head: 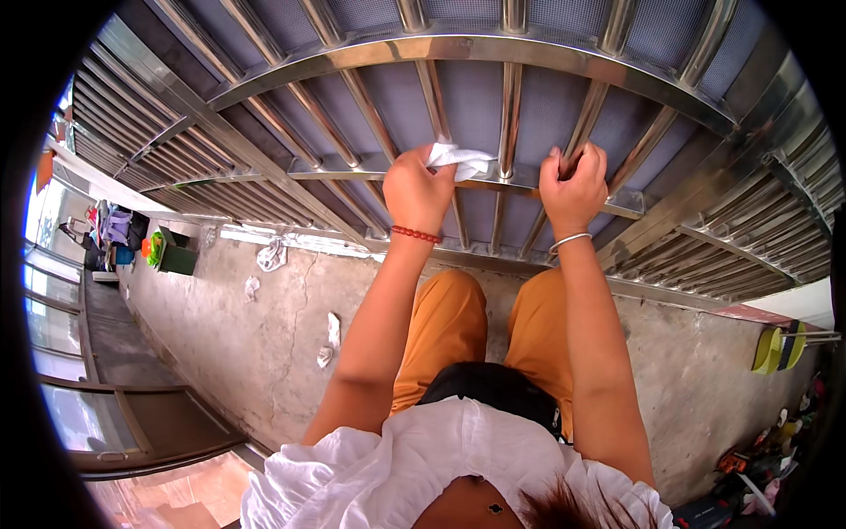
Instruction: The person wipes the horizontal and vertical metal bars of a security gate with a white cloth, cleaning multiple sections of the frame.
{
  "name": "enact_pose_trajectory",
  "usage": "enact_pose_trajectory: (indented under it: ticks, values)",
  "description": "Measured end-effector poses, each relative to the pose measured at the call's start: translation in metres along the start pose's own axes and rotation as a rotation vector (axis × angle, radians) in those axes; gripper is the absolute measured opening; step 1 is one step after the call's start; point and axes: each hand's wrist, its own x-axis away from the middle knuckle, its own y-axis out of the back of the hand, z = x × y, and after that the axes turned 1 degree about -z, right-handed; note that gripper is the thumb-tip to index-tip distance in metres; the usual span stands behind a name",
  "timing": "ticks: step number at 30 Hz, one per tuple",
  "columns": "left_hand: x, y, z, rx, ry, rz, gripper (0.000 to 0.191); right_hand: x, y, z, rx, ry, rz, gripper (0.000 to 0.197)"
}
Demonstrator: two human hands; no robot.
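Before me stands a grille of shiny metal bars [509, 119] with mesh panels behind it. My left hand [420, 188], with a red beaded bracelet at the wrist, grips a white cloth [461, 161]. The cloth lies against the lower horizontal rail [519, 189], between two upright bars. To the right, my right hand [574, 185], with a silver-coloured bangle, is curled around another upright bar [590, 109] just above that rail; its fingertips face up.
Crumpled white pieces [325, 357] and a larger crumpled cloth [271, 256] lie on the concrete floor [225, 330] at left. A dark green box [177, 251] stands farther off. At right are a yellow-green dustpan [767, 350] and piled items [733, 463].
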Motion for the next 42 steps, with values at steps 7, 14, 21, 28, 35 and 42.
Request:
enact_pose_trajectory:
  ticks: [7,14,21,28,35,42]
  values:
    - [-0.062,0.036,-0.043,0.169,-0.031,-0.2,0.025,-0.001,-0.001,-0.002,0.014,-0.007,0.006,0.03]
    - [-0.047,0.027,-0.036,0.221,0.011,-0.088,0.027,-0.001,0.0,-0.002,0.012,0.023,-0.032,0.031]
    - [-0.011,0.004,0.0,-0.046,0.03,0.113,0.026,0.0,-0.001,-0.002,-0.017,-0.008,-0.008,0.033]
    - [-0.007,-0.006,0.002,-0.173,-0.053,0.167,0.041,-0.001,-0.001,0.0,-0.019,-0.009,-0.026,0.032]
    - [-0.004,-0.021,-0.004,-0.262,-0.005,0.055,0.044,-0.001,-0.001,-0.002,-0.022,-0.022,-0.009,0.03]
    - [-0.005,-0.015,0.0,-0.239,-0.054,0.057,0.042,-0.001,-0.002,-0.002,-0.028,-0.029,-0.009,0.031]
